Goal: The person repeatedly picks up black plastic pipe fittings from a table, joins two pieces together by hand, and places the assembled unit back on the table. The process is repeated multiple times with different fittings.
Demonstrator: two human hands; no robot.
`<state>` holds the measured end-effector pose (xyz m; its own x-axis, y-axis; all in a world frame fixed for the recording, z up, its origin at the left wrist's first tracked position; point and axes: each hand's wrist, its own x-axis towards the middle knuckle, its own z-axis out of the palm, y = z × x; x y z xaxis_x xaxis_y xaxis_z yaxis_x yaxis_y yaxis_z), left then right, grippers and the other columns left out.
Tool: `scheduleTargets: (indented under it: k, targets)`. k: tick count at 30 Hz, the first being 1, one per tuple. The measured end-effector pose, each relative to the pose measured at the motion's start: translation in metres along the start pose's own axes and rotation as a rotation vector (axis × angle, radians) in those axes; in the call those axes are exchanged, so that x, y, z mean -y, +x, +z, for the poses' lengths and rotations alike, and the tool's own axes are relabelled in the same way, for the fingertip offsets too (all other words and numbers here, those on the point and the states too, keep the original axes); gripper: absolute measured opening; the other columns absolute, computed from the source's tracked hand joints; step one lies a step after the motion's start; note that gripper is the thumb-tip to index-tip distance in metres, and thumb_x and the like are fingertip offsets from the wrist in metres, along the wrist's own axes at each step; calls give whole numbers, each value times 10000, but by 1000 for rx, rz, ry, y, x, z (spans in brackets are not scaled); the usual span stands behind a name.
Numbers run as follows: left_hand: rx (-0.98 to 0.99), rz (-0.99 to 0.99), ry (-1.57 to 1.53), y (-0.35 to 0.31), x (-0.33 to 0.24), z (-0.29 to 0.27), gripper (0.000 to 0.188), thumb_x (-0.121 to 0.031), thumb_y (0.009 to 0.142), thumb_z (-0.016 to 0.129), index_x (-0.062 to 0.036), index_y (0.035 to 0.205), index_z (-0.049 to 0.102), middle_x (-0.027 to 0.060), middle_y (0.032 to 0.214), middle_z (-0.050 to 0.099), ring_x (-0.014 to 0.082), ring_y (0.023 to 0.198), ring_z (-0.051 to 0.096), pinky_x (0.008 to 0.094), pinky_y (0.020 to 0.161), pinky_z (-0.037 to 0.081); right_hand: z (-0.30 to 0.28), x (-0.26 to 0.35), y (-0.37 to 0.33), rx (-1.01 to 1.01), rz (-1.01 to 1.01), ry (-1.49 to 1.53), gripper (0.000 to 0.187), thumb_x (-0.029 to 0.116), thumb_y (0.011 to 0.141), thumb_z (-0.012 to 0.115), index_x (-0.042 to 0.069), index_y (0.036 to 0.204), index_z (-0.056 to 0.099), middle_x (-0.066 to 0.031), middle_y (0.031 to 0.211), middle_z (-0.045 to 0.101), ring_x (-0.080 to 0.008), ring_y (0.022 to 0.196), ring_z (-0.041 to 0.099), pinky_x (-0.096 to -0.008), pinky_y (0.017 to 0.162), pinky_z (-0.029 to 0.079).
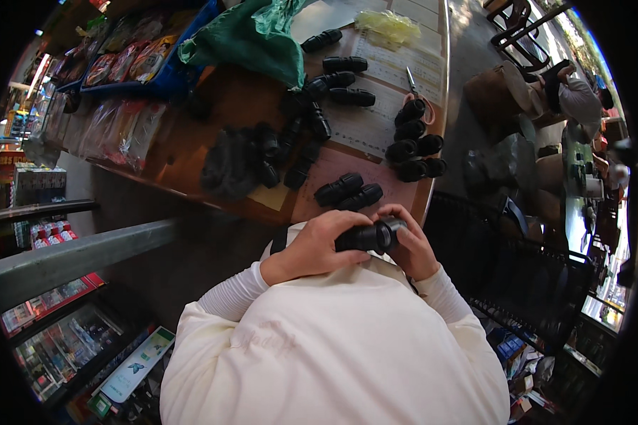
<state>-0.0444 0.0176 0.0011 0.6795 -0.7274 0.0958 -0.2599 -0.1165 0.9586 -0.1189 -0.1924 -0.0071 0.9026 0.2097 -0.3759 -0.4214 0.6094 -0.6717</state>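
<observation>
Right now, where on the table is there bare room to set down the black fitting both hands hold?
Bare wood lies left of the dark pile, toward the clear packets. A paper strip stays free between the middle fittings and the right cluster. The near edge by the paired fittings is crowded. Left hand and right hand grip the fitting.
</observation>
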Motion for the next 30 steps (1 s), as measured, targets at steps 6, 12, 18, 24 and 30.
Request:
scheduleTargets:
  k: [6,12,18,24,30]
  targets:
    - [-17,3,-256,3,4,-12,466,-102,737,797,-46,1150,589,90,1091,585,211,1033,568,316,902,450,1,2,21,155,-10,240,457,397,962,519,96,1290,414,-94,1175,567,-185,968,591,-284,717,514]
    - [19,-15,-394,-2,5,-18,520,-58,719,806,-53,1179,562,63,1126,555,171,1068,536,303,941,417,9,3,27,233,59,398,408,390,965,494,104,1254,459,-108,1151,568,-195,894,590,-304,727,498]
    - [23,1,-461,-7,6,-18,514,-53,717,803,-59,1172,563,64,1135,550,174,1079,530,300,958,403,10,-2,31,289,106,522,399,375,948,511,107,1241,488,-123,1144,574,-196,829,570,-316,731,482]
    - [29,-6,-510,-12,17,-19,547,-115,674,811,-58,1168,583,109,1269,500,219,1184,488,348,1026,351,9,-1,32,267,23,451,420,354,952,524,115,1286,439,-140,1194,556,-253,971,602,-371,852,510]
    - [60,93,-455,-8,22,-20,477,-191,663,842,-107,1109,697,142,1594,95,342,1456,172,456,1138,202,20,-5,37,218,-153,355,438,286,947,570,131,1322,404,-133,1301,513,-273,1203,515,-399,1016,444]
